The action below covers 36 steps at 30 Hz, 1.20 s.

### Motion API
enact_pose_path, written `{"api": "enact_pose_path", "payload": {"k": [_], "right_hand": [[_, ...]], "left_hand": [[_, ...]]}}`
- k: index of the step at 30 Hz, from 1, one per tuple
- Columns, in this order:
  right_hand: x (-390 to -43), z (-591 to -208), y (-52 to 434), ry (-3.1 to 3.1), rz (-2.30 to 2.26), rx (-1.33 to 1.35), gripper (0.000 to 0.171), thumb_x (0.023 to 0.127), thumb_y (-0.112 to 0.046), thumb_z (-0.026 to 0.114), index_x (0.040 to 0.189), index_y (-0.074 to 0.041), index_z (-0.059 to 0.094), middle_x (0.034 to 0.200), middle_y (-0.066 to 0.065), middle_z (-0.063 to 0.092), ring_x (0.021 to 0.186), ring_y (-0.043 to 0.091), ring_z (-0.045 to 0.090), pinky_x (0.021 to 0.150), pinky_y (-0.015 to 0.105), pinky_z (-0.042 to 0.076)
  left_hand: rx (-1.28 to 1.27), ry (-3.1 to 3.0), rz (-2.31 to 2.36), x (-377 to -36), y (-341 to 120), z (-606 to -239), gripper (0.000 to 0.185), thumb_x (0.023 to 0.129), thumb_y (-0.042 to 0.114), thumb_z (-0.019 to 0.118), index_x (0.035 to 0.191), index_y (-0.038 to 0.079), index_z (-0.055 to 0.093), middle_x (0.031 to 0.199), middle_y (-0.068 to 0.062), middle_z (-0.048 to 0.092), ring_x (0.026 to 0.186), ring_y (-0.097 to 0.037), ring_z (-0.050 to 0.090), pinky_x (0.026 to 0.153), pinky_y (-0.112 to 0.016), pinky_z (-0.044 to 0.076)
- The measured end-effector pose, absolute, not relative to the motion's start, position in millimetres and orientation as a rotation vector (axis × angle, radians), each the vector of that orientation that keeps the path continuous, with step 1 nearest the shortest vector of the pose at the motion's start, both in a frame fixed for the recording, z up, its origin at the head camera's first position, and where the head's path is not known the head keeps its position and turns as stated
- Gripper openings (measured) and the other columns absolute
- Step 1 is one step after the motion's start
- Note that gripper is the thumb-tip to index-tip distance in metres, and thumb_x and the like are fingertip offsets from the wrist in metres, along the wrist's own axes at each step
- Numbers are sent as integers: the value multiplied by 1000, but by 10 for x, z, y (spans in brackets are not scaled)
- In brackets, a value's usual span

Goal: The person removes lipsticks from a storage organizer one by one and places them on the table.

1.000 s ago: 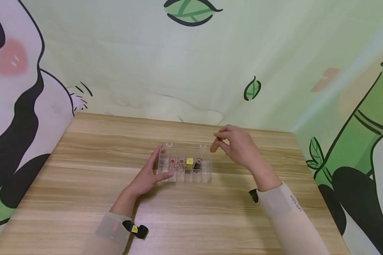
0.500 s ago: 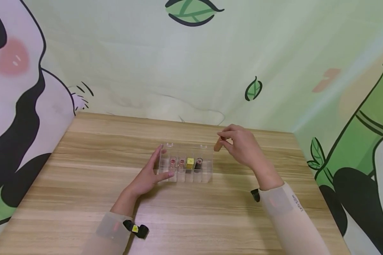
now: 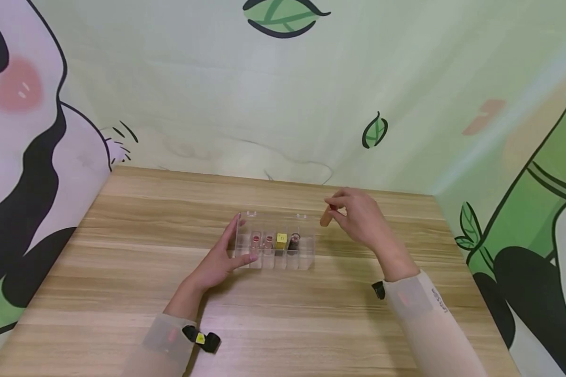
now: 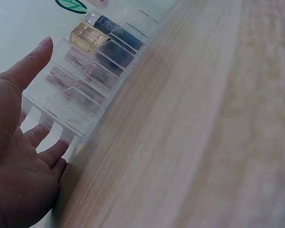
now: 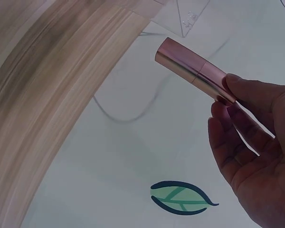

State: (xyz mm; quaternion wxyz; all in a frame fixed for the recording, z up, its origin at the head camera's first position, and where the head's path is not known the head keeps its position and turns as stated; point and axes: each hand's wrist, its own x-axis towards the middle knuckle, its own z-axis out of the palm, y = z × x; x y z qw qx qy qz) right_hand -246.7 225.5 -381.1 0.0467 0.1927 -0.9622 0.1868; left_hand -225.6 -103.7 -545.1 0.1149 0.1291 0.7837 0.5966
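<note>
A clear plastic lipstick organizer (image 3: 306, 256) stands on the table, its compartments holding several lipsticks in a row. From left to right these are two pinkish tubes (image 3: 256, 240), a gold one with a yellow top (image 3: 281, 241) and a dark one (image 3: 294, 242). My left hand (image 3: 219, 264) holds the organizer's left end, thumb along the front and fingers around the far side. To the right of the organizer, my right hand (image 3: 360, 217) pinches one end of a shiny rose-gold lipstick tube (image 5: 194, 71) between thumb and fingers. That tube hangs tilted in the air, apart from the organizer.
The wooden table (image 3: 311, 324) ends at a pale green cloth backdrop (image 3: 193, 104) printed with leaves and pandas. Small black cameras are strapped at the left wrist (image 3: 209, 342) and right wrist (image 3: 379, 289).
My right hand has drifted a little to the right with the lipstick tube, slightly farther from the organizer. The left hand keeps its hold on the organizer.
</note>
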Motion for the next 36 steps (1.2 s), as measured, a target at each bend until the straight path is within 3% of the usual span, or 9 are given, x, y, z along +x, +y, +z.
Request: {"api": "enact_pose_path", "payload": {"k": [6, 17, 36], "right_hand": [[-2458, -3870, 2276, -2941, 588, 563, 30, 93, -6, 76, 123, -3, 75, 119, 11, 73, 116, 35, 67, 98, 51, 55], [-2473, -4035, 2318, -2965, 566, 578, 31, 93, -4, 75, 124, 1, 74, 116, 13, 73, 110, 34, 68, 96, 51, 55], [-2477, -4292, 2313, -3007, 599, 541, 31, 93, -5, 75, 124, -1, 75, 111, 10, 73, 104, 29, 69, 95, 50, 56]], "left_hand": [[370, 2299, 1738, -2246, -1028, -5440, 114, 88, 36, 83, 163, 52, -1, 174, 10, 16, 163, -29, 8, 129, -64, 5], [372, 2324, 1728, -2239, -1028, -5456, 111, 88, 41, 82, 159, 58, -1, 175, 9, 15, 163, -31, 8, 127, -67, 5], [398, 2335, 1726, -2244, -1030, -5474, 110, 88, 41, 82, 159, 59, 0, 175, 6, 17, 162, -32, 12, 128, -67, 7]]}}
